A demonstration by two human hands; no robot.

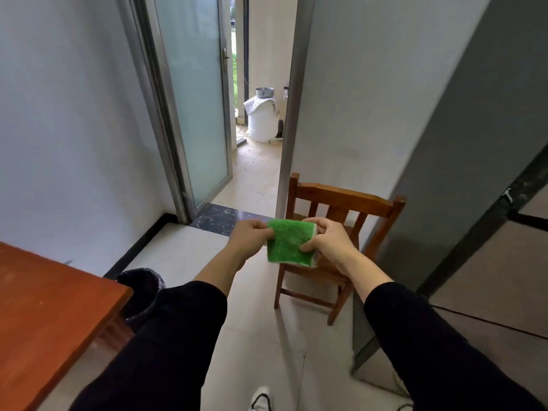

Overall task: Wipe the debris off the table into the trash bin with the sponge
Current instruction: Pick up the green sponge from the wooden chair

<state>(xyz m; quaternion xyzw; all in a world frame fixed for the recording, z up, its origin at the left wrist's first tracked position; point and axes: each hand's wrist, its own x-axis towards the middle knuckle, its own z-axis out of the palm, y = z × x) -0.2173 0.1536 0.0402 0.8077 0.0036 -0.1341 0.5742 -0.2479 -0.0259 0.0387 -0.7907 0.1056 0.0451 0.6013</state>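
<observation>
The room takes up most of the view: pale walls, a light tiled floor, and an open glass door leading out to a space where a white barrel stands with a metal bowl on top. On the right a grey panel leans in from the side.

At lower left, the corner of the wooden table comes into the picture. Only that corner shows, and the wood there looks bare apart from a tiny speck or two too small to make out; whether debris lies on the rest of it cannot be told. Just beyond the table's corner, on the floor and partly hidden by the left sleeve, stands the trash bin with its dark liner. What it contains is not visible.

A small wooden chair stands by the doorway, behind the hands.

Both arms reach forward in black sleeves. The left hand pinches the left edge of the sponge between thumb and fingers, and the right hand grips its right edge the same way, so both are closed on it. The sponge is held up in the air in front of the chair, green side facing the camera, well apart from the table and the bin.

Judging by this, no wiping is under way. The sponge is in hand but away from the table, so carrying it over, sweeping the debris toward the edge and dropping it into the bin seem left to do.
</observation>
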